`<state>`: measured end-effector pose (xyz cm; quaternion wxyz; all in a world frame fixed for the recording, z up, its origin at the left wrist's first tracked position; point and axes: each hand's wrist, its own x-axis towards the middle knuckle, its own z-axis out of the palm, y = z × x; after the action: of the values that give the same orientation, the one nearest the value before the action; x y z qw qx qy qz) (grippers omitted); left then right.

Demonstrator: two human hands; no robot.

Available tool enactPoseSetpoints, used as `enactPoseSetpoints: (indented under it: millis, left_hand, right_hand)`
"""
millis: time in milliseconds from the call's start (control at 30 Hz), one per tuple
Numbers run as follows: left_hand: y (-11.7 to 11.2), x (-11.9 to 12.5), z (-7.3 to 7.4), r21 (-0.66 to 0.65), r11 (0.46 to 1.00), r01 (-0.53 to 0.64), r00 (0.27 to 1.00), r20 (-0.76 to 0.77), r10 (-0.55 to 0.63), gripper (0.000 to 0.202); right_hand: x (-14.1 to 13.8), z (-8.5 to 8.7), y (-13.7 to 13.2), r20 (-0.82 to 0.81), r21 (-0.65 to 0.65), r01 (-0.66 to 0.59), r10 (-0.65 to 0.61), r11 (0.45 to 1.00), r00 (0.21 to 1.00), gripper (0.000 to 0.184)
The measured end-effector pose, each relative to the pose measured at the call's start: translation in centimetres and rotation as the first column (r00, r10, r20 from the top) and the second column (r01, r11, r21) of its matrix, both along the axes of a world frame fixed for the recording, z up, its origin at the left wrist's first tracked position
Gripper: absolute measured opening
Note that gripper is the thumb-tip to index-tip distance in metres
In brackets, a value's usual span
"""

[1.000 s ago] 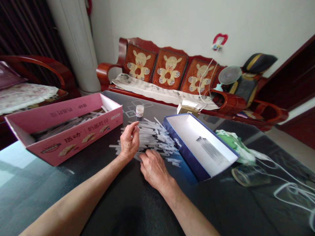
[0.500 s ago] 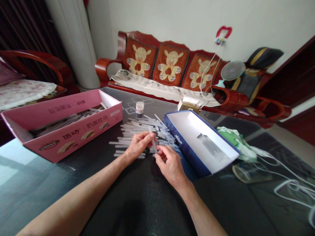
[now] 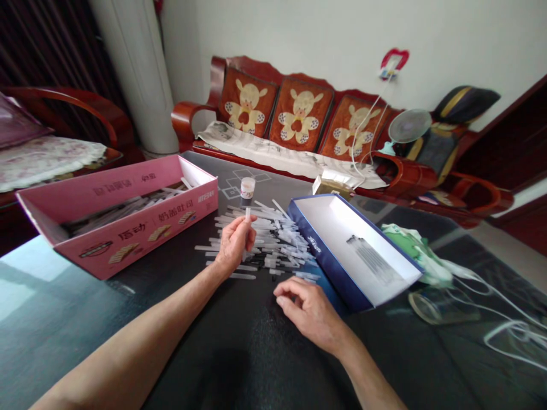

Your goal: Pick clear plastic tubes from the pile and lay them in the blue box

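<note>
My left hand (image 3: 236, 242) is closed around a narrow translucent plastic strip (image 3: 248, 213), whose upper end sticks out above the thumb. Its lower part is mostly covered by the fingers. Off to the right, my right hand (image 3: 310, 313) is loosely curled low over the dark table, with a gap between thumb and fingers and nothing visible in it. Behind both hands spreads a loose pile of similar translucent strips (image 3: 282, 233). A blue box (image 3: 337, 285) with a white inside stands right of the pile, holding a row of dark-tipped clear strips (image 3: 371, 259).
A long pink carton (image 3: 166, 225) with more strips inside stands at the left. Behind the pile is a small white-lidded tub (image 3: 247, 188). A green-and-white plastic bag (image 3: 410, 245), a glass jar (image 3: 440, 307) lying down and white cables (image 3: 508, 336) occupy the right side.
My hands have parted: the right let go of the strip and drew back toward me, while the left moved slightly left with it. The view has shifted slightly.
</note>
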<state>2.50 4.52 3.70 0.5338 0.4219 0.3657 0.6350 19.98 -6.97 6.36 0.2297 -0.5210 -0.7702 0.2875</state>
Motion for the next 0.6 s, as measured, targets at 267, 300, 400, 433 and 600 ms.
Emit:
enactPoseSetpoints:
  millis: [267, 300, 400, 433, 600]
  left_hand:
    - [0.0, -0.3, 0.1, 0.020, 0.999, -0.027, 0.999, -0.032, 0.028, 0.042]
    - [0.0, -0.3, 0.1, 0.026, 0.999, -0.027, 0.999, -0.042, 0.028, 0.042]
    - [0.0, -0.3, 0.0, 0.045, 0.998, -0.031, 0.997, -0.064, 0.034, 0.042]
    - [0.0, -0.3, 0.0, 0.048, 0.998, -0.034, 0.997, -0.066, 0.037, 0.042]
    - [-0.1, 0.0, -0.2, 0.055, 0.998, -0.016, 0.995, -0.093, 0.021, 0.045]
  right_hand:
    - [-7.5, -3.1, 1.4, 0.231, 0.312, -0.095, 0.022, 0.945, 0.973, 0.015]
    - [-7.9, -3.4, 1.4, 0.241, 0.320, -0.126, 0.049, 0.939, 0.969, 0.015]
    - [-7.8, -3.7, 1.2, 0.240, 0.347, -0.143, 0.060, 0.927, 0.969, 0.016]
    - [-7.4, -3.6, 1.2, 0.234, 0.357, -0.123, 0.039, 0.926, 0.971, 0.017]
    - [-2.5, -2.7, 2.3, 0.231, 0.387, 0.124, -0.226, 0.914, 0.946, 0.019]
